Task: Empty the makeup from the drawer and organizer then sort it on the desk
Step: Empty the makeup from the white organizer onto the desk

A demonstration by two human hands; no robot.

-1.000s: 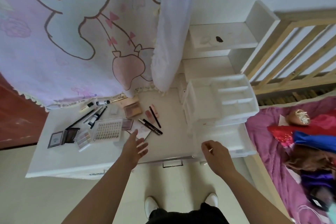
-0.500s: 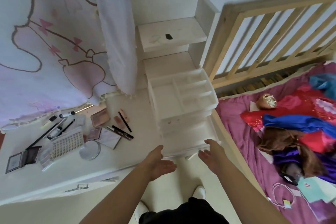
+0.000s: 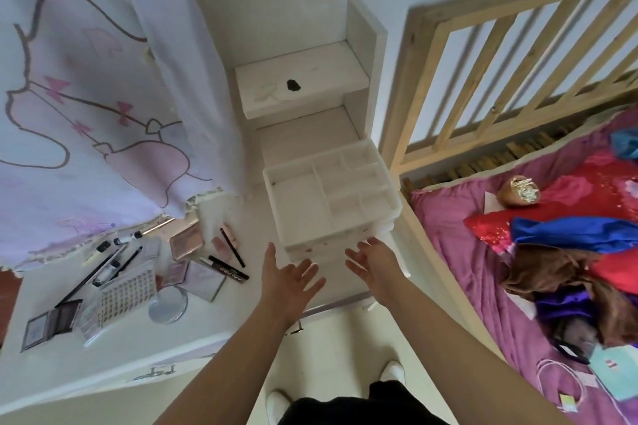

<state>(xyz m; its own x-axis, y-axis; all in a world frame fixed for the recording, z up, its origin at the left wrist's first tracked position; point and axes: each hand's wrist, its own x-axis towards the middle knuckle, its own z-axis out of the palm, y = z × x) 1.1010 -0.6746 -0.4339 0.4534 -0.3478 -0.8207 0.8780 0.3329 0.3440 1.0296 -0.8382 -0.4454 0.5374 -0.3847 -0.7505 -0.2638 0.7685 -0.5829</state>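
Both hands are out in front of the person, empty, with fingers straight and spread. The left hand (image 3: 290, 281) has its palm turned inward and the right hand (image 3: 374, 260) faces it across a gap. Just past the fingertips is the low drawer front (image 3: 329, 254) of the white plastic compartment organizer (image 3: 328, 197). I cannot tell whether the right fingertips touch it.

Left of the left hand, the makeup lies in a loose heap on the white desk (image 3: 207, 328). Nearest the hand is a black mascara tube with lettering (image 3: 228, 267). Further left are a round clear-rimmed mirror (image 3: 168, 304), a clear box with a grid of lashes (image 3: 126, 293) and an open grey eyeshadow palette (image 3: 51, 323).

Beyond the hands, the organizer's open top trays look bare. Behind it a white shelf (image 3: 300, 86) carries one small dark object.

The emptying looks done or nearly done, and the hands seem to be either shutting the drawer or checking it. If it is empty, the next move is to swing both hands left to the heap and separate it by kind: pencils and tubes together, palettes together. The thin pencils overlap, so they call for single fingertip pinches rather than a sweep.
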